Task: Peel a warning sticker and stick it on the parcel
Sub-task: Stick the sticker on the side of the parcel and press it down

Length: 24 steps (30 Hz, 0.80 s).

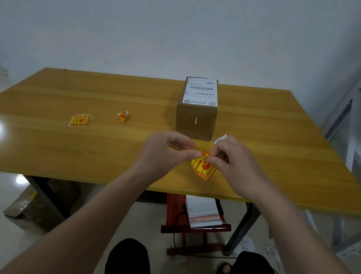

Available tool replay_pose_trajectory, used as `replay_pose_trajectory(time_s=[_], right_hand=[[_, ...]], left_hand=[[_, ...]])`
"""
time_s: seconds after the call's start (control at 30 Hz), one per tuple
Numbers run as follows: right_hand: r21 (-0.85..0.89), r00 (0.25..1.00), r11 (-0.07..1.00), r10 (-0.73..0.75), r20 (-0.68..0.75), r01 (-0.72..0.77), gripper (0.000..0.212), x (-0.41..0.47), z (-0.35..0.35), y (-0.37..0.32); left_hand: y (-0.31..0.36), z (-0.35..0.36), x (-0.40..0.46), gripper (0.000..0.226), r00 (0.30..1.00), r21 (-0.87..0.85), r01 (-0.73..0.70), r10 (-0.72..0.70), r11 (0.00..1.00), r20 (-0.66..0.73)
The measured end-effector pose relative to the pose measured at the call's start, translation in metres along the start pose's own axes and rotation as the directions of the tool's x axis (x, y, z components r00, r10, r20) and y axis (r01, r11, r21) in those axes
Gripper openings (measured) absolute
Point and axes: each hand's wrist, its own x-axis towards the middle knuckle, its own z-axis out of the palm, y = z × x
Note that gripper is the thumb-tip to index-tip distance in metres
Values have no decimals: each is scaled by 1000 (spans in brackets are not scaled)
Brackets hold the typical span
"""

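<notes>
Item: warning sticker [203, 168] — yellow and red, curled, held in the air over the near edge of the table [291, 156], just in front of the parcel [195, 120].

Right hand [234, 161]: grip closed on the sticker's upper corner, thumb and forefinger pinching.

Left hand [166, 151]: fingers curled, thumb and forefinger drawn together at the same corner; whether this grip has the backing or is only picking at the edge cannot be told.

Parcel: brown carton, upright, toward the far edge, shipping label on top, near face bare.

Also on table: flat stack of stickers [80, 120] toward the left edge; one curled sticker [122, 117] between the stack and the parcel; a white slip [220, 138] beside the parcel's near right corner.

Step in hand, as judged: separating sticker from backing. Handling notes — start at one corner, peel slowly and low to limit curl, keep fingertips off the adhesive, keep the sheet from folding onto itself, then lay it from one edge onto a bare face of the parcel
</notes>
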Motion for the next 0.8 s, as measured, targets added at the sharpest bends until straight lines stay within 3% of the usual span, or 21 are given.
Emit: replay_pose_trajectory(time_s=[0.23,0.37,0.53,0.6,0.67,0.73,0.8], right_hand=[[-142,999,989,-49,7,50,13,-3,2,-3],[-191,998,980,58,-14,-60,13,-4,1,-7],[-107,969,964,247,27,-243,51,-1,-5,-14],[-81,949,946,312,-41,-315,72,0,-5,-11],[104,911,928,371,-179,-358,85,1,-5,-4],[377,892,875,401,-208,-305,70,3,-2,1],[512,904,815,399,-155,-271,48,8,7,4]], left_hand=[[-6,8,-3,15,998,-41,-15,18,999,65],[-9,14,-7,13,1000,-33,-12,12,999,-4],[-10,27,-13,20,993,-15,40,-42,999,-114],[-9,26,-14,20,981,-100,89,-105,991,-162],[-11,21,-11,18,963,-257,141,-193,956,-187],[-13,15,-5,11,952,-377,196,-268,905,-150],[-16,14,2,6,950,-437,235,-301,868,-86]])
